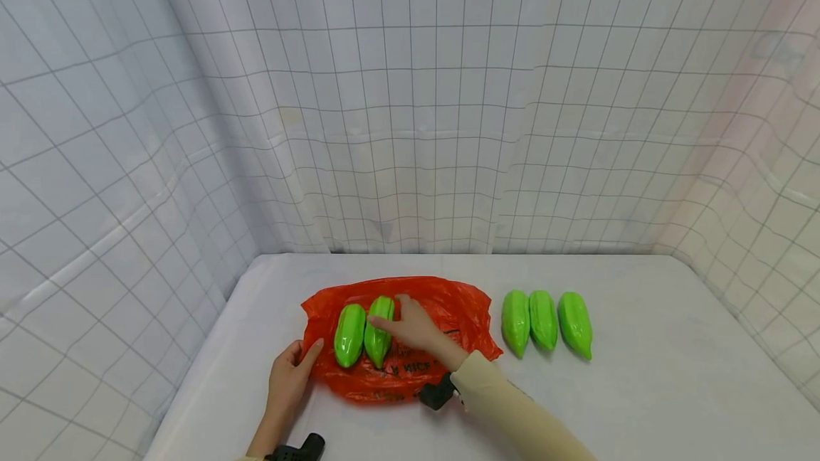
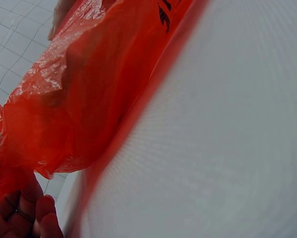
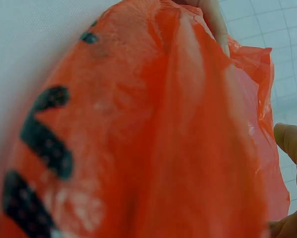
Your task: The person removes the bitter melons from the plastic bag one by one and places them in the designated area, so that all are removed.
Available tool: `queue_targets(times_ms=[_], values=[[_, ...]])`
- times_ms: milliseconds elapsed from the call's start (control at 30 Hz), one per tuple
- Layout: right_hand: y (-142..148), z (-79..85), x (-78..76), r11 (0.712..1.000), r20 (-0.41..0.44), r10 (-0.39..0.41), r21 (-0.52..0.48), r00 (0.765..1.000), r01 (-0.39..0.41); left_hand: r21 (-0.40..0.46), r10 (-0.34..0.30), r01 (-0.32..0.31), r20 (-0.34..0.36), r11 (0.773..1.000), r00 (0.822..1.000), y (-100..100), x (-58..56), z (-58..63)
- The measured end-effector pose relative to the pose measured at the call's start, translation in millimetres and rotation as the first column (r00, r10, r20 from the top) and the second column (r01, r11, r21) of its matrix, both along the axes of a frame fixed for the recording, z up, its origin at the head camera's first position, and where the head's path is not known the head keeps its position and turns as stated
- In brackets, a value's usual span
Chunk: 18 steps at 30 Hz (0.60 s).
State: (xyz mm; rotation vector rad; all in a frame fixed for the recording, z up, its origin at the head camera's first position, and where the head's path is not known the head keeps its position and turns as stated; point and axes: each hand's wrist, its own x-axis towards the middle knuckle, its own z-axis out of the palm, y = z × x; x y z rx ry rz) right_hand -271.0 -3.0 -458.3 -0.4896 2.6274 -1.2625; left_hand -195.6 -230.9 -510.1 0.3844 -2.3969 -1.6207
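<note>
A red plastic bag (image 1: 448, 304) with dark lettering lies spread on the white table. On it, side by side, are two glossy green starfruit: a left one (image 1: 349, 336) and a right one (image 1: 378, 343). My left hand (image 1: 290, 374) pinches the bag's left edge between thumb and fingers; the left wrist view shows the red film (image 2: 84, 99) between them. Over the right starfruit is my right hand (image 1: 416, 326), thumb and fingers spread, thumb across the fruit's front. In the right wrist view the bag (image 3: 153, 124) hides most of that hand; its thumb (image 3: 292, 141) is straight.
Several more items stand about: three green starfruit (image 1: 543, 320) lie in a row right of the bag. White table (image 1: 640, 390) surface extends around them. Grid-patterned white curtains (image 1: 410, 105) enclose the table at the back and both sides.
</note>
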Motion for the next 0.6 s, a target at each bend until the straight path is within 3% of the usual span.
queue_targets(times_ms=[600], values=[[-5.7,-10.4,-6.6,1.0,0.023,-0.001,-0.017,1.0,0.002,0.001,0.001,-0.001,0.004,1.0,1.0,-1.3,-1.6,-0.9]])
